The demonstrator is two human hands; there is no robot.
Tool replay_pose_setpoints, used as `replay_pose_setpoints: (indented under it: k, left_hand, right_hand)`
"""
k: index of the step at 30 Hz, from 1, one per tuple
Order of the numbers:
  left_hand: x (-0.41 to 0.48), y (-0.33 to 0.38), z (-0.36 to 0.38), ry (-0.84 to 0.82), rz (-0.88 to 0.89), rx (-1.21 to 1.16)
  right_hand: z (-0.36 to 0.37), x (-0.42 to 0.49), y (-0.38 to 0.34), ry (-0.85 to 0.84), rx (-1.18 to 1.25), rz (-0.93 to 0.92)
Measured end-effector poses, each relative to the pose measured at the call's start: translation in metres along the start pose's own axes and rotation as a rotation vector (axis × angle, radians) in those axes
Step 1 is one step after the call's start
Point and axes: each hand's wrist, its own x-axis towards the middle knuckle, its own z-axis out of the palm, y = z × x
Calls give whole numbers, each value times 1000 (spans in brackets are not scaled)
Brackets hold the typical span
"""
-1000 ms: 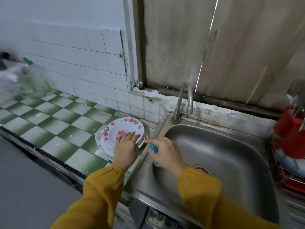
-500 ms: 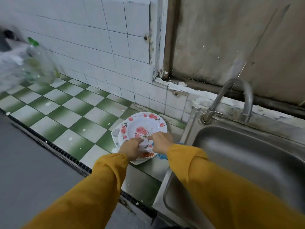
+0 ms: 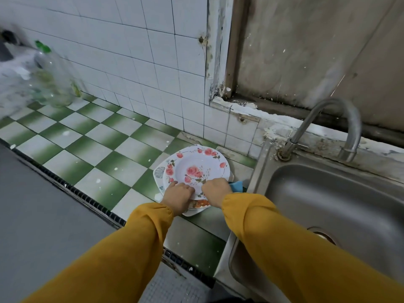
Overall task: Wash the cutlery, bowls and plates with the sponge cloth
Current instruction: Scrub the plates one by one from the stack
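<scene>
R hand [image 3: 215, 191] crossed from sink [image 3: 328, 193] to plate stack [image 3: 159, 174].
L hand [image 3: 178, 193] & R hand both pinch near rim of top plate [image 3: 196, 169], dead ahead on counter [image 3: 105, 154], sink to right; sponge cloth [image 3: 237, 186] just beside R hand, grip unclear.

floral plate [image 3: 194, 169] atop stacked plates [image 3: 159, 171]

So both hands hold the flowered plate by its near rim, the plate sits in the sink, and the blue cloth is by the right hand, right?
Not in the sink. The head view shows the flowered plate topping a stack on the tiled counter, left of the sink. The left hand and right hand do hold its near rim, with the blue cloth by the right hand.
</scene>
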Motion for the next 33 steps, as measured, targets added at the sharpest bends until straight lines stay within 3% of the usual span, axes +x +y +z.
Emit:
replay_pose_setpoints:
  k: [9,17,20,25,28,31,33]
  left_hand:
    - [-8,-7,-7,123,56,-54]
    - [-29,-7,-16,37,154,-306]
    - [-36,-7,-26,84,166,-351]
    - [-45,-3,-47,217,189,-573]
    - [-50,7,-60,331,150,-756]
    - [-54,20,-73,409,69,-888]
    - [-55,29,-81,519,-67,-1039]
  right_hand:
    - [-16,-14,-14,18,-51,19]
    - [-48,-45,-5,-4,167,69]
    - [-59,-53,0,18,295,132]
    - [-64,-71,20,211,637,238]
    - [-62,-84,27,468,985,285]
    - [-64,-95,32,697,1304,484]
    - [-59,-98,39,712,1613,612]
